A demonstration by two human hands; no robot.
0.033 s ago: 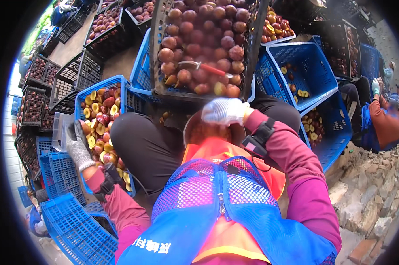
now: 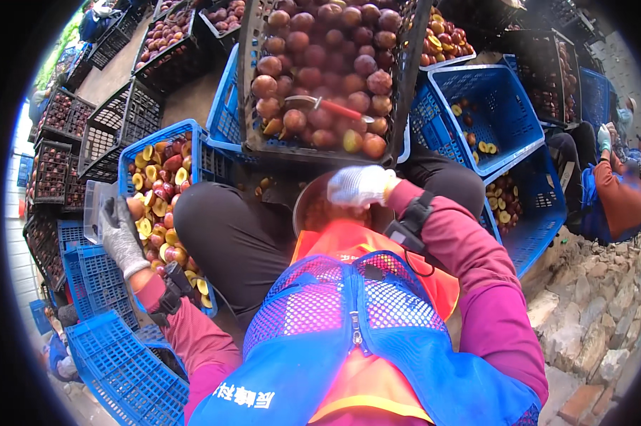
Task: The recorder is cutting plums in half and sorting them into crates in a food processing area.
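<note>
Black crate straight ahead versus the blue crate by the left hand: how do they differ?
The black crate holds mostly whole, dark fruit; the blue crate holds many cut pieces showing yellow flesh. A red-handled tool lies in the black crate; none shows in the blue crate. Both hold plenty of fruit.

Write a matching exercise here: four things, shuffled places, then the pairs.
1. Red-handled tool with curved metal end
2. Left hand in grey glove
3. Right hand in white glove
4. Yellow-fleshed halved fruit

A. Over round, wide-mouthed bowl
B. Piled in blue plastic crate
C. On whole purplish-red fruit in black plastic crate
D. Beside clear plastic box

1C, 2D, 3A, 4B
</note>
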